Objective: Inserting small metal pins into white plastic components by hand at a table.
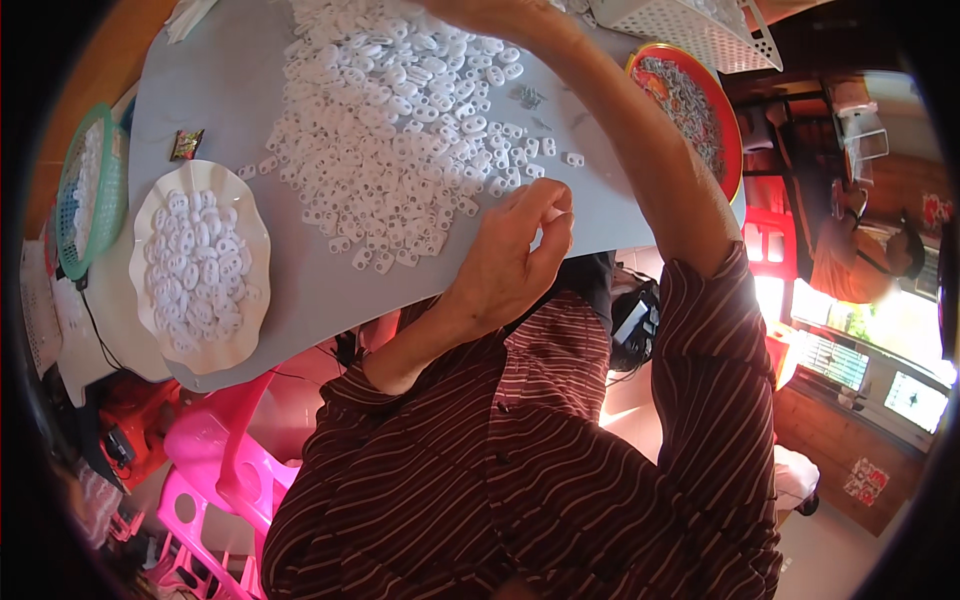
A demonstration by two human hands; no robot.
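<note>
On the grey table (pixel 250 80), white plastic pieces (pixel 400 130) lie heaped.

small dark wrapper (pixel 186 144) (crumpled), on grey table (pixel 230 90)

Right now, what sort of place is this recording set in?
Probably a home or small workshop doing hand piecework: a grey table heaped with small white plastic pieces, a white scalloped dish of them, and a red bowl of grey parts.
</note>
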